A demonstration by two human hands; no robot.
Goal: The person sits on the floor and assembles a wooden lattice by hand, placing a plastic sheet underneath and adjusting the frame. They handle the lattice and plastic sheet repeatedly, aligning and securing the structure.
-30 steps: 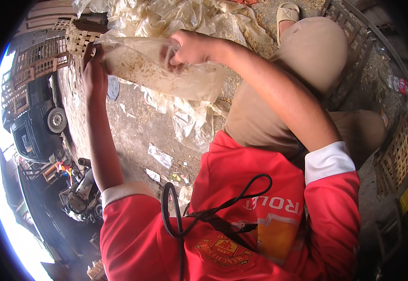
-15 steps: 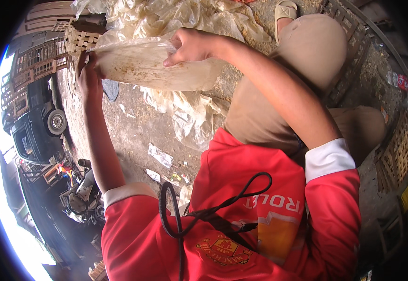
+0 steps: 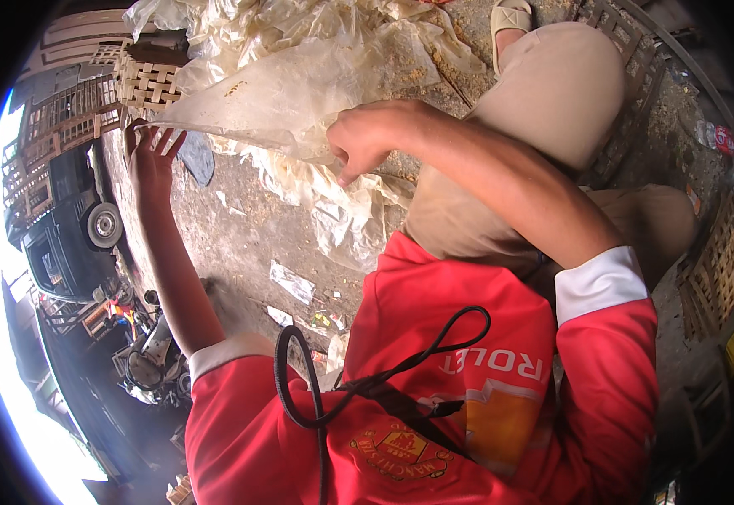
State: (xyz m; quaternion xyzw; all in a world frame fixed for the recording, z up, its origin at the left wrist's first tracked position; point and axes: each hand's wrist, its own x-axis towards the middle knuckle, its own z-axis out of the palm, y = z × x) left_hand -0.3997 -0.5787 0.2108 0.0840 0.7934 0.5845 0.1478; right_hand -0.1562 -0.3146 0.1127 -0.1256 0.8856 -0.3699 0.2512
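A translucent, dirt-specked plastic sheet (image 3: 253,97) stretches between my two hands. Its left corner is pinched at the fingertips of my left hand (image 3: 151,160), while the other fingers of that hand spread apart. My right hand (image 3: 368,139) is closed at the sheet's right edge, with the back of the hand toward me, so its grip is partly hidden. Behind the held sheet lies a heap of crumpled, yellowish plastic sheets (image 3: 299,29). More crumpled plastic (image 3: 341,215) rests on the ground below my right hand.
A woven basket (image 3: 149,84) stands beyond my left hand. Dark cloth (image 3: 197,158) and white scraps (image 3: 292,282) lie on the dirty ground (image 3: 236,231). My bent knee (image 3: 565,88) is at the right, near a plastic bottle (image 3: 716,139). A vehicle (image 3: 64,244) and a motorcycle (image 3: 148,362) stand at the left.
The sheet has tilted and spread upward toward the heap, its soiled face turned away. My right hand has moved down and right. My left hand's fingers have spread.
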